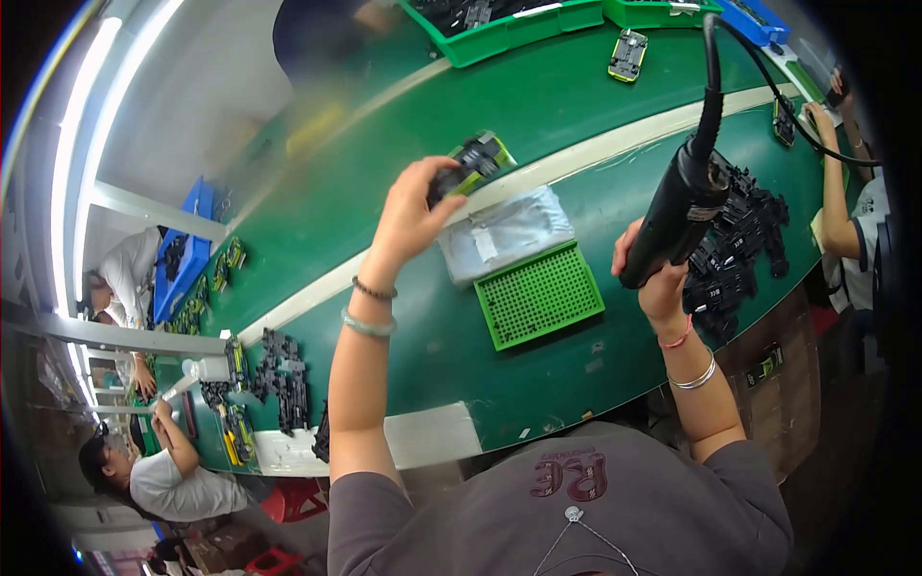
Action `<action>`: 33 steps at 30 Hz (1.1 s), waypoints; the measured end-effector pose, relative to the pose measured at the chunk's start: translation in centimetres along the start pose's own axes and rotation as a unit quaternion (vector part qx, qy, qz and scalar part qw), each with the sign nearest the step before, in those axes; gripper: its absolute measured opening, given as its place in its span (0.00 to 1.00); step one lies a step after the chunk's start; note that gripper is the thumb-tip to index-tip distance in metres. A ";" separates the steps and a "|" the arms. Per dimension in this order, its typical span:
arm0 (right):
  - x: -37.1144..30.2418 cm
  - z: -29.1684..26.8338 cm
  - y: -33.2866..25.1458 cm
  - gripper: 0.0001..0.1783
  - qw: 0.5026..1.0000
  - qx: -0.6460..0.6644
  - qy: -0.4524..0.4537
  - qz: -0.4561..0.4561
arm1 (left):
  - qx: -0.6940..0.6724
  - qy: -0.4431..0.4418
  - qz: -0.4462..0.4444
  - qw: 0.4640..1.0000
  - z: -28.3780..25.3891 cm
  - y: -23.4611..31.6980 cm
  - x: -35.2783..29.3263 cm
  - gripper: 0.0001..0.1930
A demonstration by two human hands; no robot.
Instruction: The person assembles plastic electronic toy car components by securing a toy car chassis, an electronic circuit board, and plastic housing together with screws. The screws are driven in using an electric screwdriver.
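Note:
My left hand (pixel 418 206) reaches over the green table, its fingers closed around one end of a black and lime-green toy car (pixel 480 159). The car's black underside seems to face up, near the pale strip along the table. My right hand (pixel 661 286) is wrapped around a black electric screwdriver (pixel 675 211), whose thick cable rises from its upper end; its tip is not visible. Between my hands lies a green perforated tray (pixel 540 296) with small dark pieces in its holes, too small to name. A pale blue plastic bag (pixel 509 230) sits against the tray's far side.
Black plastic parts (pixel 735 245) are heaped right of the screwdriver, and more black parts (pixel 281 379) lie at left. Green bins (pixel 523 31) stand at the far side near another toy car (pixel 628 55). Co-workers sit at left and right; a blue bin (pixel 182 252) is at far left.

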State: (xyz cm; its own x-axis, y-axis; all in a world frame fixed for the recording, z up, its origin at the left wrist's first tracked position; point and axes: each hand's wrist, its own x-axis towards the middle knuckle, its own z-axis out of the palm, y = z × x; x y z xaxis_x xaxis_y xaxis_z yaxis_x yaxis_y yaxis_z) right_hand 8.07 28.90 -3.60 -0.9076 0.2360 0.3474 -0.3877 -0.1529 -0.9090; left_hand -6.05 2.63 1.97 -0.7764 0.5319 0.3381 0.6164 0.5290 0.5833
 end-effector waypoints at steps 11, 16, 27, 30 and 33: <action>-0.4 0.4 0.4 0.53 1.000 0.010 -0.014 0.016 | 0.046 -0.040 0.039 0.997 2.8 2.6 -5.7 0.20; 0.1 1.8 -1.2 0.57 0.999 0.019 0.014 0.021 | 0.026 -0.030 0.046 0.998 3.1 1.6 -5.9 0.21; 1.5 11.4 0.4 0.56 0.993 0.062 -0.100 -0.016 | 0.017 -0.014 0.069 0.997 3.6 0.6 -6.2 0.21; 1.7 11.4 1.5 0.55 0.992 0.080 -0.097 -0.021 | 0.022 -0.004 0.077 0.997 3.8 0.5 -6.3 0.21; 1.7 11.8 2.1 0.53 0.989 0.119 -0.084 -0.022 | 0.023 -0.002 0.084 0.996 3.6 0.5 -6.3 0.21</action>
State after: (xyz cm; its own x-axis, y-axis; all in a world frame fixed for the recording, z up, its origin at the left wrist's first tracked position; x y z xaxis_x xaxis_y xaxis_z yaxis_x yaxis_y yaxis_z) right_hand 3.84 17.64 -2.22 -0.8952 0.0869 0.4372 -0.4362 -0.3726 -0.8191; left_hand -0.34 1.91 -2.51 -0.6613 0.6179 0.4254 0.7432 0.4623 0.4837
